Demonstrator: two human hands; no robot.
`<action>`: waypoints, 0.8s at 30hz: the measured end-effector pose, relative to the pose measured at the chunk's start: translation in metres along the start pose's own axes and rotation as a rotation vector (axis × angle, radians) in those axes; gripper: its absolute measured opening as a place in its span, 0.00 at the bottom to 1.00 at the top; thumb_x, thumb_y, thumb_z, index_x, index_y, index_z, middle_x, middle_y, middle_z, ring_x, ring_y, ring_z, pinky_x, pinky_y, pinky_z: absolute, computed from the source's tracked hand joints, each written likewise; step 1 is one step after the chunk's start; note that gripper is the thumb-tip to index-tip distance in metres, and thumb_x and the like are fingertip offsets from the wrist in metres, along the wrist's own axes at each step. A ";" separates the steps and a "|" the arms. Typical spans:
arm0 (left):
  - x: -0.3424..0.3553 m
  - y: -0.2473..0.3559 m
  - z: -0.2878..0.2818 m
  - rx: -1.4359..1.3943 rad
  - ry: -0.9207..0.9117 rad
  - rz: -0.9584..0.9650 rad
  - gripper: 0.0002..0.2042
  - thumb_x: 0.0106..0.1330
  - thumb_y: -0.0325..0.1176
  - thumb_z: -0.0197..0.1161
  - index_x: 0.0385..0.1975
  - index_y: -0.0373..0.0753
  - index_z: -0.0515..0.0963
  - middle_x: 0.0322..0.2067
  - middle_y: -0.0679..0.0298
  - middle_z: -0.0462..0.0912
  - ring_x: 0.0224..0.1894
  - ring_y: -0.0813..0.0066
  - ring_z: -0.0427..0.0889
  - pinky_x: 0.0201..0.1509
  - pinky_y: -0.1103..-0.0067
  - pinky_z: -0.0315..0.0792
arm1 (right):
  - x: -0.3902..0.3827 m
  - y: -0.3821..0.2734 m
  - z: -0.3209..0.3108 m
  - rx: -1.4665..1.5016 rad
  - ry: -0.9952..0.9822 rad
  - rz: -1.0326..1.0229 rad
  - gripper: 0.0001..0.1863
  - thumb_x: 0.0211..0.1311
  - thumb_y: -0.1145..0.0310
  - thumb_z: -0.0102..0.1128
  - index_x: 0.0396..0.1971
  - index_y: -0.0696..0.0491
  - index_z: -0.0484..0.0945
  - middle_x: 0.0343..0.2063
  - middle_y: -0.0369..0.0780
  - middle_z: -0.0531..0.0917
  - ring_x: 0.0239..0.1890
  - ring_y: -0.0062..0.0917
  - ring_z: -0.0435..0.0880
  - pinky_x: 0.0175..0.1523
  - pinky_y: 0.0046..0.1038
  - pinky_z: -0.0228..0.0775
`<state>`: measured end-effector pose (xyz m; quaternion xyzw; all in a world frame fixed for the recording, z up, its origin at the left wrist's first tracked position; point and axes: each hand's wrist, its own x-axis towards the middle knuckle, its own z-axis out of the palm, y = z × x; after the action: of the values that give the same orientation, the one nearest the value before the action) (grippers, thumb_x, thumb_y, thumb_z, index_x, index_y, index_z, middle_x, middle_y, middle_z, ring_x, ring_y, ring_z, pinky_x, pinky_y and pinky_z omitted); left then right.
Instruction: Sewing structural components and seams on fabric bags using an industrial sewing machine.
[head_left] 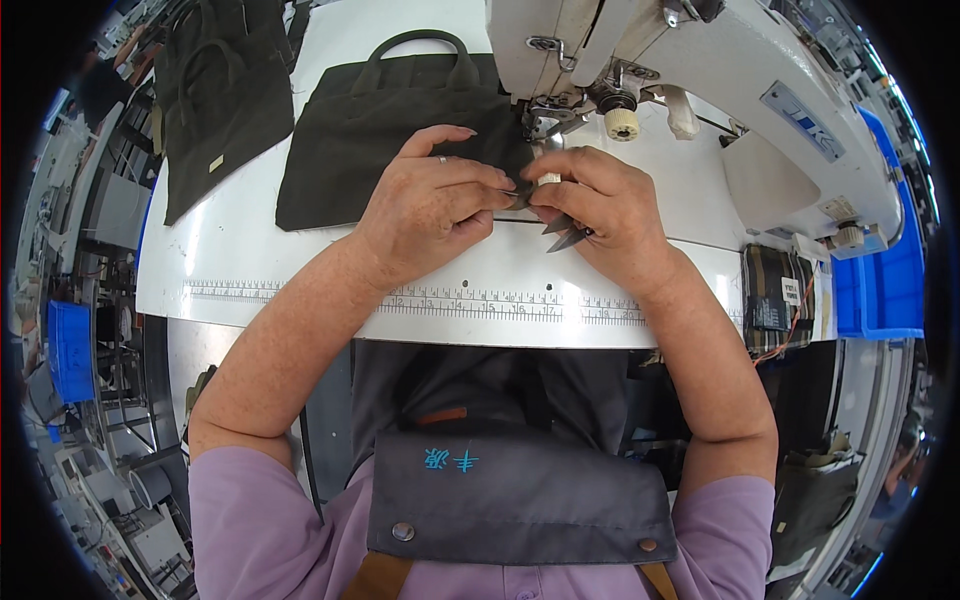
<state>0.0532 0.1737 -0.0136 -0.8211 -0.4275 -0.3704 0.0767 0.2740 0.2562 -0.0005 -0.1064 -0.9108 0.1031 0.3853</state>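
In the head view, a person's left hand [425, 200] brings its fingertips together at the right edge of a dark bag [375, 150], flat on a white table [225, 255] by a sewing machine [735, 70]; whether they grip it cannot be told. The right hand [612, 200], fingers curled in, holds scissors [568, 239].

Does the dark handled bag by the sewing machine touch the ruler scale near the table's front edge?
Apart. The head view shows bare white tabletop between the near edge of the dark handled bag and the ruler scale.
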 end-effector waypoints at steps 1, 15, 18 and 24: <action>0.001 -0.001 0.000 -0.019 0.018 0.008 0.08 0.49 0.22 0.70 0.30 0.41 0.87 0.37 0.72 0.90 0.41 0.78 0.88 0.67 0.65 0.72 | 0.000 0.000 -0.001 0.003 -0.002 -0.005 0.12 0.40 0.81 0.70 0.28 0.51 0.83 0.34 0.30 0.87 0.38 0.27 0.86 0.36 0.28 0.80; -0.001 0.001 0.003 -0.006 0.078 0.102 0.08 0.49 0.23 0.77 0.24 0.41 0.83 0.34 0.71 0.90 0.43 0.79 0.90 0.60 0.66 0.75 | -0.003 0.004 0.001 0.045 -0.027 0.010 0.13 0.38 0.81 0.71 0.26 0.51 0.82 0.33 0.33 0.88 0.36 0.29 0.88 0.35 0.29 0.81; 0.000 0.002 0.002 -0.015 0.068 0.096 0.08 0.49 0.23 0.77 0.23 0.41 0.82 0.34 0.71 0.91 0.40 0.79 0.89 0.60 0.66 0.76 | -0.006 0.007 0.002 0.080 -0.019 0.013 0.13 0.39 0.81 0.71 0.26 0.51 0.81 0.32 0.34 0.87 0.34 0.30 0.88 0.35 0.30 0.81; 0.000 0.001 0.002 -0.043 0.041 0.084 0.08 0.49 0.23 0.78 0.22 0.40 0.82 0.33 0.70 0.91 0.38 0.78 0.89 0.58 0.67 0.77 | -0.007 0.006 0.001 0.156 -0.054 0.081 0.15 0.39 0.81 0.73 0.30 0.52 0.80 0.31 0.36 0.87 0.33 0.33 0.88 0.34 0.31 0.80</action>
<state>0.0552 0.1737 -0.0150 -0.8321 -0.3828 -0.3927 0.0835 0.2787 0.2598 -0.0070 -0.1101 -0.9051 0.1922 0.3630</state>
